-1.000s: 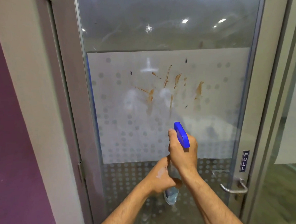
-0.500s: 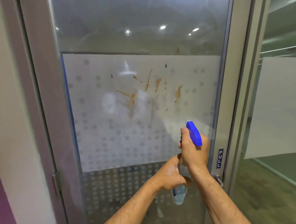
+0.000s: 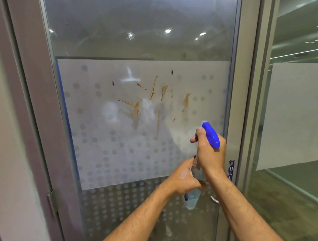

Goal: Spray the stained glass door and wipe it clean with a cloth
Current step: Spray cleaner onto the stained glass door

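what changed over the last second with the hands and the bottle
The spray bottle has shifted right across the door, toward the pull sign, and the view has swung right too. No grip changed: the right hand grips the trigger end, the left hand holds the bottle's body. The brown stains remain unwiped.

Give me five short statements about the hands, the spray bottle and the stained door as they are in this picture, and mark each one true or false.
1. The right hand grips the clear spray bottle with the blue trigger head near its top. True.
2. The left hand holds a cloth. False: it holds the bottle's lower body; no cloth shows.
3. Brown streaky stains mark the frosted dotted glass door. True.
4. The stains lie below the bottle. False: they lie above it and to its left.
5. The blue sign on the door's frame reads PUSH. False: it reads PULL.
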